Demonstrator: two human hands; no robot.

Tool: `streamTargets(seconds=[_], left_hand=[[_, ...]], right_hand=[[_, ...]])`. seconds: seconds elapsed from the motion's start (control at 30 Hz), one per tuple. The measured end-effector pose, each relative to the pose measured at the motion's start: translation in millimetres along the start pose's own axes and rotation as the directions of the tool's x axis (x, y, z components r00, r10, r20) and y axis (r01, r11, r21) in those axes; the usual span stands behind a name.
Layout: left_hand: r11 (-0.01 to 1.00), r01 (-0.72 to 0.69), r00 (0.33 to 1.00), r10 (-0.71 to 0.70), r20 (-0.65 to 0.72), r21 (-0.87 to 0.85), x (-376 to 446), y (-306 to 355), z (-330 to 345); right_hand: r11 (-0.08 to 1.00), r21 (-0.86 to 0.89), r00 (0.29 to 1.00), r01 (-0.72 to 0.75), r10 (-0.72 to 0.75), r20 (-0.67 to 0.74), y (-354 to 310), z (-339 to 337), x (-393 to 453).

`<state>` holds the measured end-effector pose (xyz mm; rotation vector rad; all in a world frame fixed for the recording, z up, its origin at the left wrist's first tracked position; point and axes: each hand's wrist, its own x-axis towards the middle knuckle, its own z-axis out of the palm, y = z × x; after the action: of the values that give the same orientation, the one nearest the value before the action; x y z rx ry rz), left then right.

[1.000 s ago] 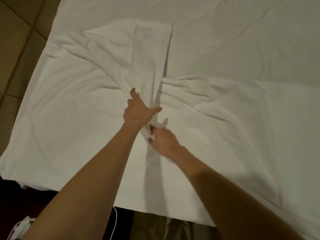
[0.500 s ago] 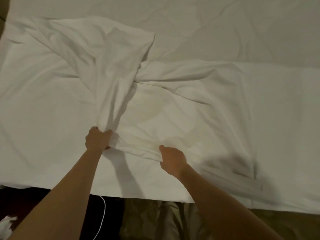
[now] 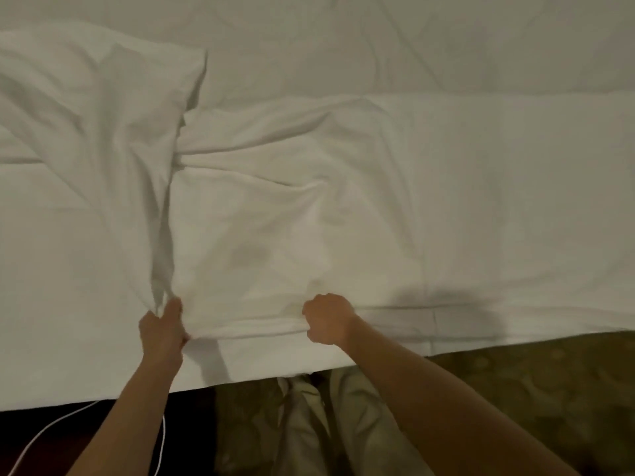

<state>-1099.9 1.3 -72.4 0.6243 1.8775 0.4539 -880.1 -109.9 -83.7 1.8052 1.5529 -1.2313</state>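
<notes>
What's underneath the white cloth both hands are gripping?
A white bed sheet shows beyond the white cloth gripped by the left hand and right hand. Anything else beneath is covered.

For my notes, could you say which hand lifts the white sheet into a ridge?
The left hand: the white fabric sheet rises from its grip in a ridge; the right hand holds it flat.

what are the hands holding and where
The white sheet, by its near edge: the left hand grips a bunched fold, the right hand grips the hem beside it.
</notes>
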Motion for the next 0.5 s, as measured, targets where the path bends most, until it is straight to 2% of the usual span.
streamTargets(seconds=[0.23, 0.37, 0.5], left_hand=[[0.991, 0.090, 0.996, -0.088, -0.033, 0.094, -1.1, -24.8, -17.4], [0.972, 0.232, 0.972, -0.233, 0.025, 0.033, 2.6, -20.6, -20.0], [0.935, 0.354, 0.926, -0.350, 0.141, 0.002, -4.7, -20.1, -6.2]], right_hand=[[0.995, -0.075, 0.982, -0.058, 0.070, 0.177, 8.8, 45.5, -13.8], [0.994, -0.099, 0.949, -0.046, 0.075, 0.306, 14.1, 44.3, -15.1], [0.999, -0.029, 0.934, -0.039, 0.047, 0.354, 21.9, 41.5, -11.8]])
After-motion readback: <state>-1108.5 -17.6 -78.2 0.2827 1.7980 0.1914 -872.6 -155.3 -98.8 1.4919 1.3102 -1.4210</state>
